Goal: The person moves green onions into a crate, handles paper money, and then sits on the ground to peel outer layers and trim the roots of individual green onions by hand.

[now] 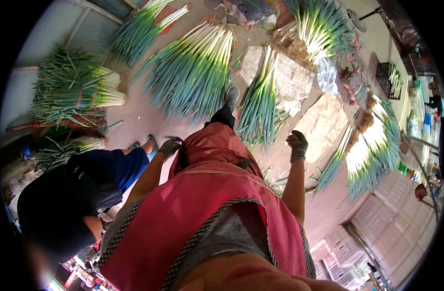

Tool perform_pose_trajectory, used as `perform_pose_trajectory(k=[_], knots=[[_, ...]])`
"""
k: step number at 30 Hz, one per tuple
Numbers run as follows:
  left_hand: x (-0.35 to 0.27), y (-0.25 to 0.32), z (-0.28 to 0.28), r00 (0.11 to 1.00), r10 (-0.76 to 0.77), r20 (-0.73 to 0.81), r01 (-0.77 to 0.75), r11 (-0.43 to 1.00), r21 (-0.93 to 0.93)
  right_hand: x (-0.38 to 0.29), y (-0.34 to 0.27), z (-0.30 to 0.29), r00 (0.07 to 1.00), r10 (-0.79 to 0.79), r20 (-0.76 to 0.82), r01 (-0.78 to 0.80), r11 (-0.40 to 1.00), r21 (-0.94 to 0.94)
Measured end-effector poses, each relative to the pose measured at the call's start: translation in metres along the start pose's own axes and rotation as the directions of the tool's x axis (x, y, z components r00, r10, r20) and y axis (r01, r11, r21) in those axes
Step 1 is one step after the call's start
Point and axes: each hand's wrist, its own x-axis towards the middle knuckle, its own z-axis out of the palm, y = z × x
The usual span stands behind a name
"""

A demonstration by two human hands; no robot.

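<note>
My left hand point(170, 147), in a grey work glove, hangs beside my red apron point(207, 182). Something dark shows at its fingertips, too unclear to name. On the other side my gloved right hand point(298, 146) has its fingers curled in, and nothing can be seen in it. It hangs above the edge of a flattened tan sheet point(322, 127) on the floor. Ahead of me a small spread of long green onions point(262, 98) lies partly on another pale sheet point(296, 82). A wider spread of long green onions point(193, 72) lies to its left, by my shoe point(232, 96).
At left a person point(73, 189) in dark clothes bends close beside me. Tied green onion bundles point(80, 87) are stacked by the wall. More onions point(374, 145) lie at right, near white plastic crates point(393, 214). A dark crate point(385, 80) stands farther off.
</note>
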Motion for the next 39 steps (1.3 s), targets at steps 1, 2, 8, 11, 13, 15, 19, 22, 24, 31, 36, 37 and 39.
perform_pose_trajectory(k=[1,2,8,11,13,15,19,22,24,31,36,37,39], knots=[[0.008,0.024,-0.014,0.983,-0.183,0.028,0.184,0.982,-0.044,0.021,-0.01,0.013,0.989,-0.107,0.104,0.104,0.994,0.032],[0.018,0.038,-0.024,0.967,-0.252,0.023,0.253,0.964,-0.082,0.041,-0.017,0.027,0.964,-0.186,0.191,0.185,0.982,0.022],[0.147,0.0,-0.056,0.98,-0.2,-0.011,0.185,0.928,-0.324,0.144,-0.02,0.046,0.915,0.253,0.313,-0.145,0.932,-0.331],[0.196,0.021,-0.071,0.986,-0.134,0.1,0.145,0.982,-0.122,0.152,0.034,-0.015,0.828,0.493,0.269,-0.25,0.753,-0.609],[0.197,0.019,-0.066,0.962,0.269,-0.057,-0.254,0.949,0.188,0.185,0.001,-0.011,0.811,0.548,0.205,-0.278,0.669,-0.689],[0.195,0.03,-0.069,0.994,0.113,-0.003,-0.113,0.994,-0.001,0.22,-0.052,-0.006,0.814,0.576,0.073,-0.398,0.645,-0.653],[0.198,0.07,-0.081,0.965,-0.257,0.057,0.26,0.891,-0.372,0.31,-0.146,0.027,0.852,0.522,0.036,-0.377,0.66,-0.65],[0.22,0.097,-0.093,0.916,-0.401,0.013,0.344,0.769,-0.539,0.38,-0.193,0.055,0.852,0.518,0.077,-0.316,0.625,-0.714],[0.236,0.121,-0.097,0.863,-0.506,-0.01,0.378,0.658,-0.652,0.435,-0.219,0.081,0.839,0.53,0.12,-0.255,0.579,-0.775],[0.3,0.25,-0.101,0.639,-0.769,-0.01,0.305,0.265,-0.915,0.667,-0.326,0.22,0.769,0.549,0.327,0.099,0.404,-0.91],[0.332,0.336,-0.111,0.518,-0.855,0.025,0.198,0.092,-0.976,0.772,-0.427,0.404,0.75,0.371,0.548,0.338,0.497,-0.799],[0.338,0.353,-0.105,0.498,-0.866,0.042,0.172,0.052,-0.984,0.774,-0.444,0.442,0.728,0.349,0.59,0.37,0.523,-0.767],[0.35,0.382,-0.094,0.463,-0.883,0.073,0.118,-0.02,-0.993,0.767,-0.469,0.507,0.674,0.318,0.667,0.432,0.562,-0.705]])
